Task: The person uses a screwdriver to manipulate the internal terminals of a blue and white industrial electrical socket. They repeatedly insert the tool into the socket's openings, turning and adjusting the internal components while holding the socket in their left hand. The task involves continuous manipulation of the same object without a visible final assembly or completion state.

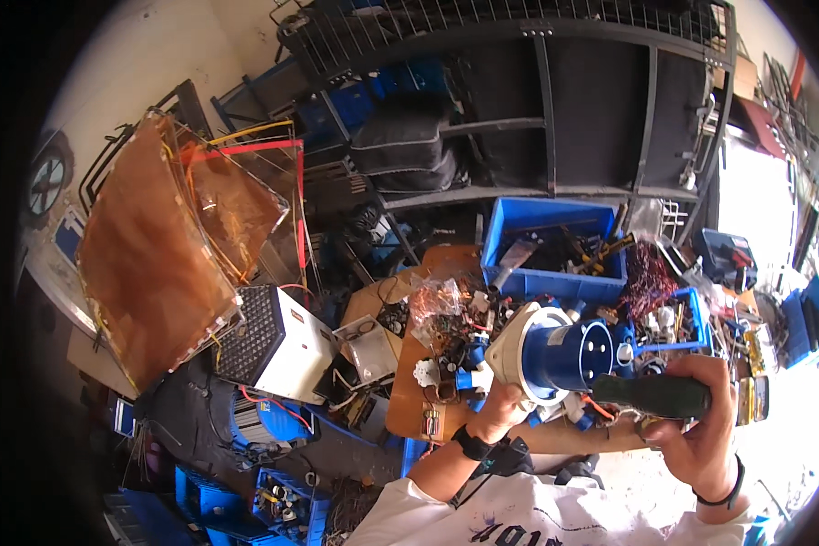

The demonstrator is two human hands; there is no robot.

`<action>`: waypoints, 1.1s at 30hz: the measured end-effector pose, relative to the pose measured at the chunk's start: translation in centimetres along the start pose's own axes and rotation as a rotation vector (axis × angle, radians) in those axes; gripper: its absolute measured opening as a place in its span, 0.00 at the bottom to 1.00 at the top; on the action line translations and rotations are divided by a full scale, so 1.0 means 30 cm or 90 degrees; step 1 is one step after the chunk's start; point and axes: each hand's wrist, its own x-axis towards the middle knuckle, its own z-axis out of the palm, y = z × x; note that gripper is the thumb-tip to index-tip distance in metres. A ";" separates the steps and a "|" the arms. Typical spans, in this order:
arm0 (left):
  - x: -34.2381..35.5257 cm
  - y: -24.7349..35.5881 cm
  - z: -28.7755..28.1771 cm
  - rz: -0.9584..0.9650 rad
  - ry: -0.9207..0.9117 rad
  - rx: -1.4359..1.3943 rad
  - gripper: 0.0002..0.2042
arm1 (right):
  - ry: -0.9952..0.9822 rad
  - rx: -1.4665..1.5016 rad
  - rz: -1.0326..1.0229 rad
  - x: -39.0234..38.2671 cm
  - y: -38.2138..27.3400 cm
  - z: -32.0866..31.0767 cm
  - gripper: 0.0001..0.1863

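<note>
"Blue plug connector (564,357), right of centre in the frame, above the bench (408,400). Whose fingers have it?"

"The left hand (499,414) grips its cream flange (507,353) from below; most of those fingers are hidden. Farther right, the right hand (703,432) has its fingers curled round a dark green handle (655,397). Whether that touches the connector, I can't tell."

"And around them?"

"Brown sheets (146,264) lean at the upper left, then a white case (291,350) left of centre. Next comes the brown bench, strewn with small parts, with a blue bin (555,288) at its far side and a black rack (548,109) across the upper right."

"Which way does the connector point?"

"Its long axis runs roughly left to right: flange left, pin end right, turned partly toward the camera."
</note>
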 end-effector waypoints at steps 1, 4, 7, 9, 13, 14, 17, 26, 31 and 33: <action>0.003 0.008 0.005 0.008 0.003 0.004 0.57 | 0.004 -0.015 0.020 0.006 -0.006 -0.006 0.24; 0.004 0.009 -0.020 -0.012 0.001 0.003 0.58 | 0.029 -0.032 0.058 -0.008 -0.010 -0.001 0.26; 0.015 0.028 -0.010 -0.010 -0.024 -0.031 0.57 | 0.051 -0.042 -0.023 -0.019 0.021 0.016 0.28; 0.001 0.037 -0.014 -0.019 -0.017 -0.032 0.57 | -0.037 -0.011 -0.103 0.002 0.046 -0.011 0.27; -0.007 0.076 0.025 -0.087 -0.023 -0.070 0.56 | -0.220 -0.055 -0.271 0.071 0.028 -0.071 0.25; -0.014 0.064 0.003 -0.121 -0.003 -0.052 0.55 | -0.230 -0.069 -0.292 0.077 0.014 -0.082 0.24; -0.021 0.053 0.006 -0.077 -0.039 -0.052 0.53 | -0.181 -0.114 -0.266 0.090 0.032 -0.076 0.23; -0.040 0.011 -0.006 -0.036 0.011 -0.032 0.50 | -0.046 -0.017 0.176 0.025 0.010 -0.016 0.15; -0.028 0.002 -0.010 -0.069 0.003 -0.021 0.46 | -0.154 -0.112 -0.134 0.012 0.064 -0.060 0.20; -0.037 -0.014 -0.024 -0.079 -0.026 -0.043 0.42 | -0.211 -0.152 -0.302 0.055 0.048 -0.092 0.21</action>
